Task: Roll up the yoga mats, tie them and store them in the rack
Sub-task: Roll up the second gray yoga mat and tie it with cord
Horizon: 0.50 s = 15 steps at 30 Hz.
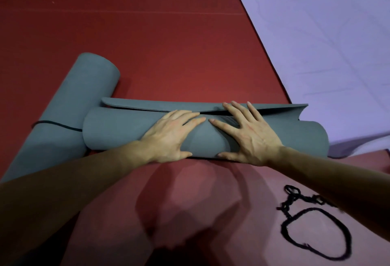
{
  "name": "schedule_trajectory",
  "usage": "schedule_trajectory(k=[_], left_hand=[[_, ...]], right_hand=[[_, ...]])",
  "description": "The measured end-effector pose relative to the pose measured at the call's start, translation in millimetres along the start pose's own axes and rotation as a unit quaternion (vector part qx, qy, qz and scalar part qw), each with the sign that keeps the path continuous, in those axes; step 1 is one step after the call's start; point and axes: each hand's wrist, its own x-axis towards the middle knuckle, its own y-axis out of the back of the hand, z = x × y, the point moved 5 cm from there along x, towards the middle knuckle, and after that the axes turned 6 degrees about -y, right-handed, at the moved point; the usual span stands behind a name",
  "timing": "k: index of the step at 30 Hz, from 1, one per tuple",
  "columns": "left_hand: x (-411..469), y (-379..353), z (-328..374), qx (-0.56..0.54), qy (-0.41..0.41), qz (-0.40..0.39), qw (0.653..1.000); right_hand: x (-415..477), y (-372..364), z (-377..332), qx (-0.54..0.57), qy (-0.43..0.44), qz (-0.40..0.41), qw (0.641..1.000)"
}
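Note:
A grey-blue yoga mat (118, 128) lies almost fully rolled across the red floor, its last flap still flat at the far side. My left hand (171, 135) and my right hand (247, 132) press flat on top of the roll, fingers spread and straight, side by side near its middle. A second grey-blue mat (69, 105) lies rolled to the left, bound by a black cord (57, 124) around it. A loose black strap (312, 230) with a loop lies on the floor near my right forearm.
A lilac mat (329, 54) lies unrolled at the right, its edge touching the right end of the roll under my hands. The red floor (147, 33) stretches away beyond the mats.

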Motion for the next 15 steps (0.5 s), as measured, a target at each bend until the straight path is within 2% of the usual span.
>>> schedule_trajectory(k=[6,7,11,15], left_hand=[[2,3,9,0.016,0.008,0.102,0.995],[5,2,12,0.027,0.009,0.101,0.995],[18,-15,13,0.092,0.046,0.006,0.995],[33,-17,7,0.125,0.085,-0.002,0.989]], right_hand=[[13,12,11,0.067,-0.069,0.101,0.990],[15,13,11,0.066,-0.071,0.113,0.989],[15,14,11,0.063,-0.078,0.116,0.988],[-4,9,16,0.081,-0.065,0.083,0.991]])
